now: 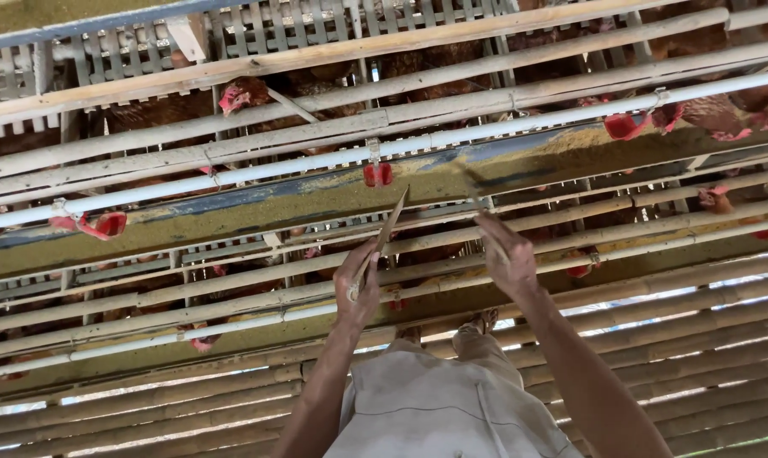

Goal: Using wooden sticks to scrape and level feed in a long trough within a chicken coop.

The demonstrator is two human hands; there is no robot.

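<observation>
Two long feed troughs (231, 222) run across the view in front of bamboo-slatted cages, the upper one holding a layer of yellowish grain feed, the lower one (189, 339) partly hidden behind rails. One white water pipe (452, 140) runs above the upper trough, with about four red drinker cups visible hanging from it, e.g. one at (378, 174). Brown hens (240, 93) poke heads through the bars; at least four show, exact count unclear. One person, two hands. The left hand (357, 284) is closed around the lower end of a thin flat stick (388, 227), which points up toward the upper trough. The right hand (507, 254) pinches a second stick (471, 188), its tip in or right at the feed; blurred, so the grip detail is unclear. So two sticks, likely bamboo strips: light, stiff, slightly springy, rough not slippery, could splinter. Best held at the lower end, as now.
</observation>
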